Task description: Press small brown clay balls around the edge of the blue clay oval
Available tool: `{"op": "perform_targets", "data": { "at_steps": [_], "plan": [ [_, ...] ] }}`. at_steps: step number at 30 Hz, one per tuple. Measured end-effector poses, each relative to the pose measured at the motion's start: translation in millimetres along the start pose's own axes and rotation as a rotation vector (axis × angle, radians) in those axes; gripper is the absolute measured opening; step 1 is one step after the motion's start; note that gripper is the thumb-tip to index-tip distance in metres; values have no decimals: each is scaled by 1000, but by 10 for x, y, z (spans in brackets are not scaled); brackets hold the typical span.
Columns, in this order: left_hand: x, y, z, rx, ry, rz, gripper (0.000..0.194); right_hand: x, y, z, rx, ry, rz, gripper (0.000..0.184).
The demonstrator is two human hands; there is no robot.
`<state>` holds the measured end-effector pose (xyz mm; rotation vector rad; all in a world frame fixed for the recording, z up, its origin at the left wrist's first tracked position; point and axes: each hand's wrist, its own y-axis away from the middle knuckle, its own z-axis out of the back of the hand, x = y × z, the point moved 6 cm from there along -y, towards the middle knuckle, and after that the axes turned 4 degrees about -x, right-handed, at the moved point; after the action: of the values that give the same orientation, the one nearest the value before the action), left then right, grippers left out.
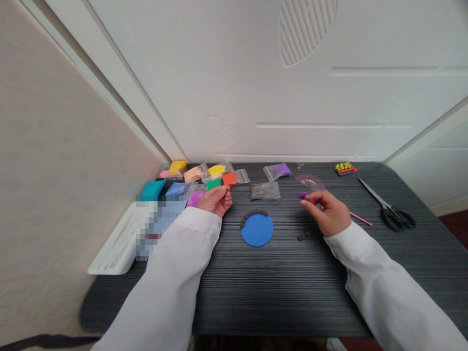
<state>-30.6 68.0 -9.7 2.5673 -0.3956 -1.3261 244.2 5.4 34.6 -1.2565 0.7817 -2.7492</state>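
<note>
A flat blue clay disc [258,230] lies on the dark table, with several small grey-brown clay balls [252,214] lined along its upper left edge. My left hand [217,200] is closed in a pinch beyond the disc's upper left; anything between its fingertips is too small to make out. To the right of the disc, my right hand [329,212] has thumb and forefinger brought close together in a pinch. A small purple piece [302,195] sits right at those fingertips; whether they touch it is unclear. Dark scraps [301,239] lie below this hand.
Bagged coloured clay, including an orange block [229,179], lines the back left. A grey bag [265,190] lies behind the disc. A protractor [310,182], pink stick [361,218] and scissors [387,207] are right; a white tray [122,239] is left.
</note>
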Motion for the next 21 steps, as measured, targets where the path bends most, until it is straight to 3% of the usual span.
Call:
{"op": "perform_targets", "data": {
  "at_steps": [6,9,14,21],
  "plan": [
    [11,-7,-17,27,-34,-14,17,28,0,-8,10,-2,39,22],
    [6,8,7,-18,-69,-5,3,40,4,-34,63,-13,84,20],
    [1,19,34,-85,-74,35,14,62,16,-66,151,-7,116,23],
    [-5,-1,24,-46,-73,21,22,35,8,-39,77,-3,61,21]
  ]
}}
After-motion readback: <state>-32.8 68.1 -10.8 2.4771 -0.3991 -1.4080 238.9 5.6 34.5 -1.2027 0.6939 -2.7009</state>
